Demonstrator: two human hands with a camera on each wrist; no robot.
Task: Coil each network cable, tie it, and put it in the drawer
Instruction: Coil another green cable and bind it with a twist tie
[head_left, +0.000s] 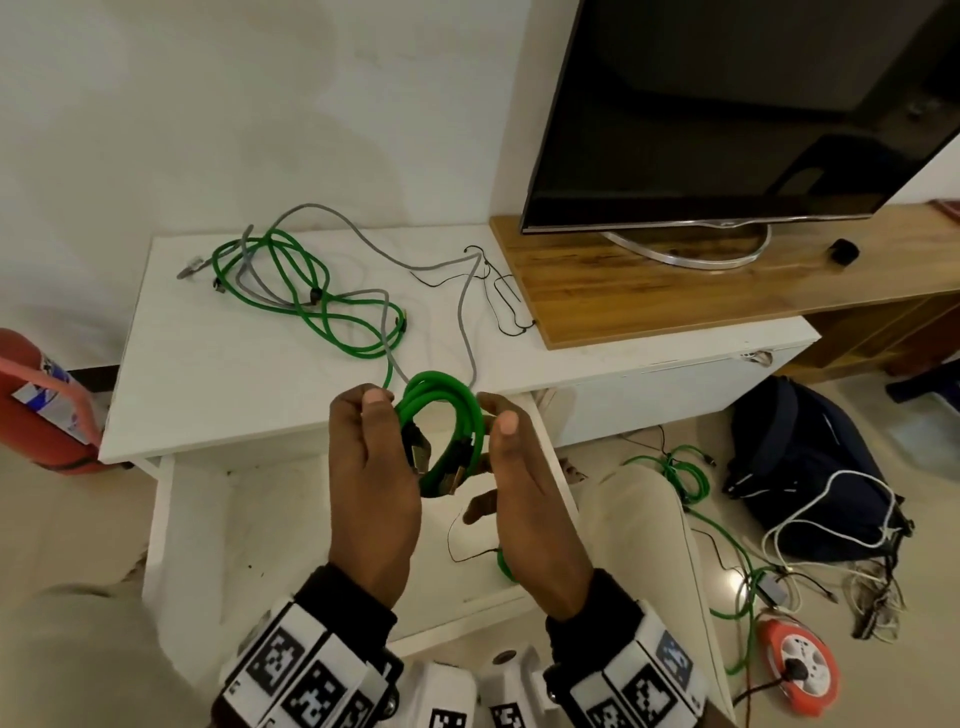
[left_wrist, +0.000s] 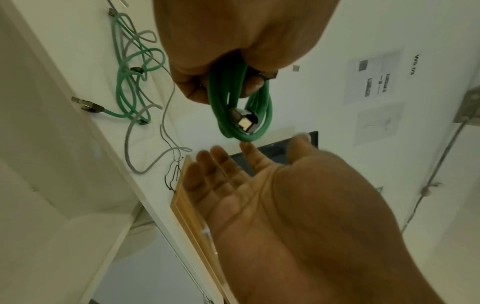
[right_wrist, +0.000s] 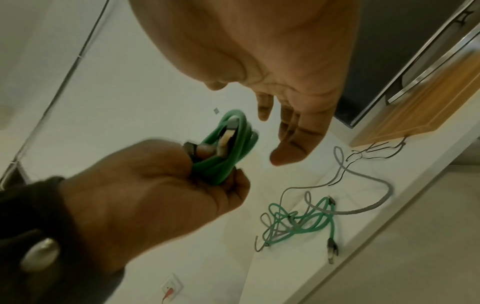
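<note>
Nearest, left hand (head_left: 374, 467) curled round green coil (head_left: 457, 410), above open drawer (head_left: 234, 545). Right hand (head_left: 524, 493) at coil's 3 o'clock, fingers straight, holding nothing. Coiled; no tie visible; not stowed. Tangle (head_left: 314, 299) at 11 o'clock still loose.

The light is soft and a bit dim. Wrist pictures look blurry, grainy and bent at the edges.

The left hand (head_left: 375, 470) hides part of the green coil (head_left: 451, 415); the TV (head_left: 753, 104) is cut off.
</note>
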